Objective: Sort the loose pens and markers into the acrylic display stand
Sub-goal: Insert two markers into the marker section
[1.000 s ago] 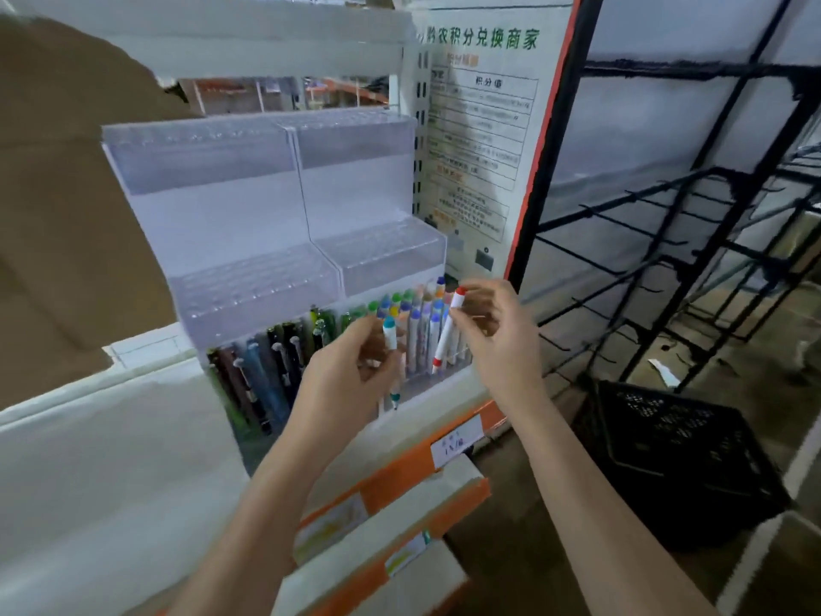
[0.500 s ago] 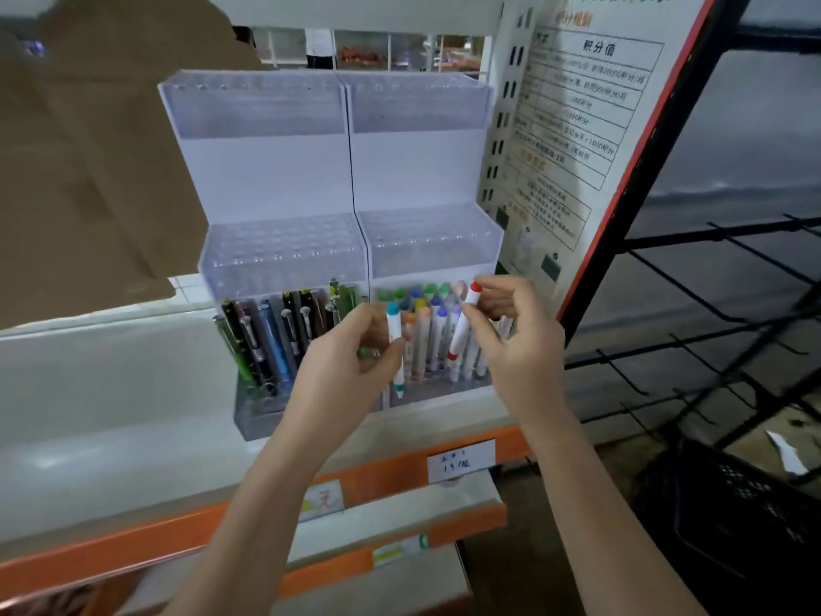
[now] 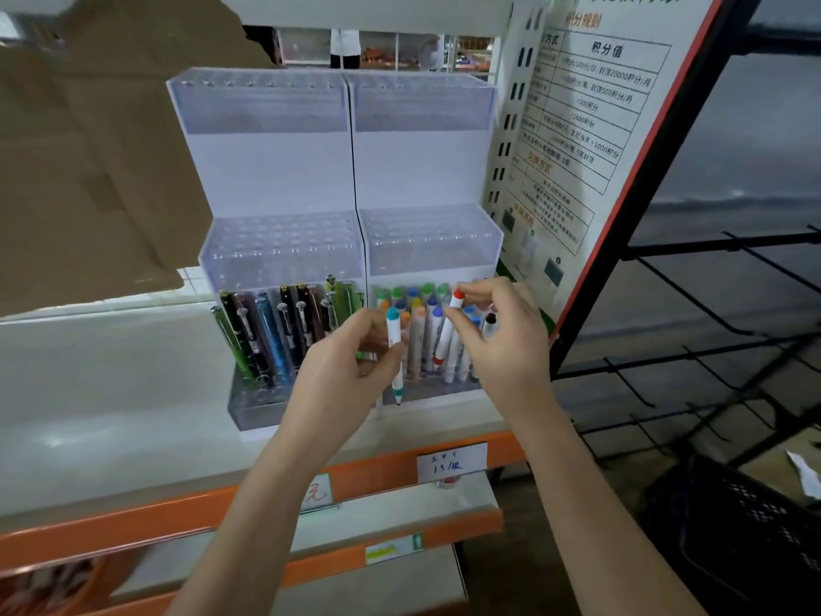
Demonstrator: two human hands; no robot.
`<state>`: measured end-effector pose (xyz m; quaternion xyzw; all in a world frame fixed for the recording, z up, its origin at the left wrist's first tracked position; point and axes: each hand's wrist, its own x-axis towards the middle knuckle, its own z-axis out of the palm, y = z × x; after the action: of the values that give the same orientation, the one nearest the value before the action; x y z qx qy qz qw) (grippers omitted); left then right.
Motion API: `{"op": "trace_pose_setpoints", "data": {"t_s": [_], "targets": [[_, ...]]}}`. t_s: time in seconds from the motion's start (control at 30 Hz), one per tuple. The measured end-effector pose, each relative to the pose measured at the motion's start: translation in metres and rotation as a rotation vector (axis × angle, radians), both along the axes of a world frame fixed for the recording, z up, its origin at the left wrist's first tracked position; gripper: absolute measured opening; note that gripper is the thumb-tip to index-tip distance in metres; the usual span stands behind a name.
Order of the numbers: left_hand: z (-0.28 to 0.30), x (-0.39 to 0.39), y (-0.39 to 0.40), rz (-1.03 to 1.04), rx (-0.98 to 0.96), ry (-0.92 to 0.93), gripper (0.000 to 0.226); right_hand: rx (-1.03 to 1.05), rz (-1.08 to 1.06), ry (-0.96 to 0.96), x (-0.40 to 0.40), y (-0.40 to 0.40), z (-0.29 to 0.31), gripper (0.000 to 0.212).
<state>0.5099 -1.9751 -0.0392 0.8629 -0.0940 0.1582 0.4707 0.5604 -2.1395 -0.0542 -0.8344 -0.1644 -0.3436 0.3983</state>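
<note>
A tiered acrylic display stand (image 3: 337, 171) stands on a white shelf. Its bottom left tier holds several dark and green pens (image 3: 275, 331); its bottom right tier holds several white markers with coloured caps (image 3: 422, 331). The two upper tiers have empty holes. My left hand (image 3: 342, 371) pinches a white marker with a teal cap (image 3: 393, 349), held upright in front of the bottom tier. My right hand (image 3: 502, 344) pinches a tilted white marker with a red cap (image 3: 448, 333) among the standing markers.
A printed notice board (image 3: 586, 126) with a red edge leans right of the stand. A black wire rack (image 3: 711, 326) and a black crate (image 3: 746, 526) are at the right. Brown cardboard (image 3: 89, 148) hangs at upper left. Orange-edged shelves with price tags (image 3: 451, 462) sit below.
The view has swung left and down, bringing the stand to the centre. Both hands keep hold of their markers at the bottom right tier, hardly shifting against the stand.
</note>
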Motion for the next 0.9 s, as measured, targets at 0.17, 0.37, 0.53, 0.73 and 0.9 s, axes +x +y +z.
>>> {"op": "trace_pose_setpoints", "data": {"t_s": [0.17,0.37,0.53,0.73,0.9], "targets": [[0.000,-0.003,-0.001,0.010,-0.001,0.001,0.034,-0.078,0.012,-0.021,0.004,0.000,-0.005,0.022],[-0.001,-0.006,-0.002,0.017,-0.005,-0.002,0.031,-0.144,-0.071,-0.169,0.005,0.001,0.003,0.018],[-0.002,-0.005,-0.003,0.022,-0.026,0.013,0.023,-0.163,-0.058,-0.190,0.004,0.000,0.010,0.015],[-0.005,0.000,-0.007,0.034,-0.025,0.009,0.009,-0.280,-0.053,-0.074,0.013,0.007,0.005,0.027],[-0.007,-0.001,-0.007,0.045,-0.017,0.016,0.009,-0.261,-0.032,-0.063,0.010,0.001,-0.004,0.026]]}}
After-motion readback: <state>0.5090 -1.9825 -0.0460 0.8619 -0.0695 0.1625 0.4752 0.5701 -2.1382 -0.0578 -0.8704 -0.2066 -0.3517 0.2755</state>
